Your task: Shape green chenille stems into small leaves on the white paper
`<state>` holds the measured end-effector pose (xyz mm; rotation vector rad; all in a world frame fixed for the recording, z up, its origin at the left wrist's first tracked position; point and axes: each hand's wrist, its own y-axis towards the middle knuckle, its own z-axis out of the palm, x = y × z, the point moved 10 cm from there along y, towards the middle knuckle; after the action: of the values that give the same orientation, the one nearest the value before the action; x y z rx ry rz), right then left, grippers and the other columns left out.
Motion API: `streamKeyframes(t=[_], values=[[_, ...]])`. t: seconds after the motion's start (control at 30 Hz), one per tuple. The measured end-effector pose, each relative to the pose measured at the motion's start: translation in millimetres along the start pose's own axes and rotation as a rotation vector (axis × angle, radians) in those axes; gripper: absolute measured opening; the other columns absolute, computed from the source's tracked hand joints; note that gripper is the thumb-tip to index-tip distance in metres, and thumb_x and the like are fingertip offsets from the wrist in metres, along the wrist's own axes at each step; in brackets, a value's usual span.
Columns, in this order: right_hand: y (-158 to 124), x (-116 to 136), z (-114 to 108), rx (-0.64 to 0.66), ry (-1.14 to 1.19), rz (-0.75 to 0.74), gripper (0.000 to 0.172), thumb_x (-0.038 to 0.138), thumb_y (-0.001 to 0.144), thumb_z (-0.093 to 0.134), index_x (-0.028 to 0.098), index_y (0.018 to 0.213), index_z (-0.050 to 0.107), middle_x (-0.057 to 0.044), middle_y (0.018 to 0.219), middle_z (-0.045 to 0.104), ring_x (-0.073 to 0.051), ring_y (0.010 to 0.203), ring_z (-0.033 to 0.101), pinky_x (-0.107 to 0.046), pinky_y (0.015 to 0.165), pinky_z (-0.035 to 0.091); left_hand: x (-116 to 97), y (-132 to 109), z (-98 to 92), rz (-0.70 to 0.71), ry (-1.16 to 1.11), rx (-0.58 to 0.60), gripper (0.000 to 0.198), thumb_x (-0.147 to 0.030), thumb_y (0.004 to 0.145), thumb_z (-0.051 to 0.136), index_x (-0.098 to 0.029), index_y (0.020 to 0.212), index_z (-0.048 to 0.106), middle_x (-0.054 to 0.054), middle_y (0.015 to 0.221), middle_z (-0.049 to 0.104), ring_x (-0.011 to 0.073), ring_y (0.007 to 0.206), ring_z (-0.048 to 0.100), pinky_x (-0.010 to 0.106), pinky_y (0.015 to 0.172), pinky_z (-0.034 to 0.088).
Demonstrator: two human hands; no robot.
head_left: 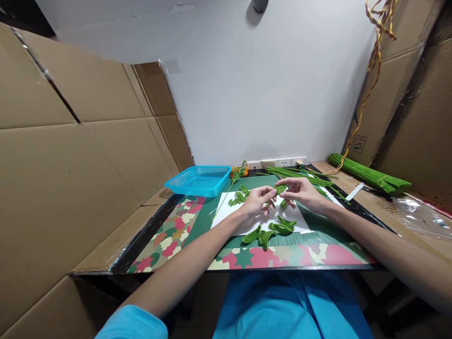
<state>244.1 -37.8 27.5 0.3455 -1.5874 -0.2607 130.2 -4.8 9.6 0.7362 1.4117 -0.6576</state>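
Between my two hands, above a white sheet of paper (pixel 226 217), is a green pipe-cleaner leaf (pixel 280 189). My left hand (pixel 258 201) pinches its left side between thumb and fingers. From the right, my right hand (pixel 302 194) is closed on the same leaf, with its fingertips at the leaf's edge. Several more green fuzzy leaves (pixel 282 227) lie near the front edge of the paper, some reaching onto the green mat (pixel 321 230). Another group of small leaves (pixel 238 197) rests behind my left hand. One leaf shows partly below my fingers.
A blue plastic basket (pixel 197 181) stands at the back left, beside an orange flower (pixel 243 172) on a green stem. Loose green pipe cleaners (pixel 300 173) lie at the back. To the right are a thick green bundle (pixel 369 174), a white strip (pixel 354 191) and a clear plastic bag (pixel 423 216). Cardboard walls (pixel 88 155) flank the table.
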Motion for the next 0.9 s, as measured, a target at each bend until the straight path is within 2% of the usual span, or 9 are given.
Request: streamKeyframes(t=[0.23, 0.47, 0.7, 0.9], values=[[0.1, 0.3, 0.5, 0.018, 0.003, -0.012, 0.041, 0.039, 0.074, 0.087, 0.014, 0.103, 0.072, -0.003, 0.071, 0.068, -0.013, 0.054, 0.058, -0.023, 0.044, 0.047, 1.1, 0.6, 2.5, -0.007, 0.012, 0.028, 0.060, -0.065, 0.067, 0.080, -0.016, 0.095, 0.062, -0.002, 0.079, 0.058, 0.0043, 0.058, 0.054, 0.015, 0.045, 0.034], [-0.1, -2.3, -0.2, 0.047, 0.036, 0.016, 0.042, 0.036, 0.076, 0.087, 0.015, 0.109, 0.073, -0.003, 0.073, 0.069, -0.011, 0.054, 0.057, -0.023, 0.046, 0.048, -3.0, -0.1, 2.9, 0.026, -0.003, 0.024, 0.055, -0.063, 0.070, 0.079, -0.017, 0.093, 0.061, -0.002, 0.079, 0.057, 0.0036, 0.055, 0.052, 0.014, 0.043, 0.032], [0.9, -3.7, -3.3, 0.024, 0.015, 0.012, 0.037, 0.037, 0.072, 0.089, 0.012, 0.097, 0.076, -0.004, 0.069, 0.069, -0.012, 0.051, 0.057, -0.024, 0.044, 0.046, 0.7, -0.1, -0.3, 0.001, 0.017, 0.007, 0.054, -0.062, 0.070, 0.080, -0.016, 0.093, 0.064, -0.001, 0.079, 0.058, 0.0041, 0.054, 0.053, 0.015, 0.042, 0.032], [-1.0, 0.4, 2.2, 0.048, 0.060, 0.015, 0.045, 0.037, 0.075, 0.087, 0.016, 0.112, 0.072, -0.003, 0.080, 0.069, -0.011, 0.054, 0.057, -0.024, 0.045, 0.048, -5.0, 0.6, -5.3, 0.056, 0.046, -0.035, 0.056, -0.063, 0.071, 0.078, -0.016, 0.097, 0.064, -0.001, 0.080, 0.061, 0.0042, 0.053, 0.054, 0.016, 0.043, 0.032]])
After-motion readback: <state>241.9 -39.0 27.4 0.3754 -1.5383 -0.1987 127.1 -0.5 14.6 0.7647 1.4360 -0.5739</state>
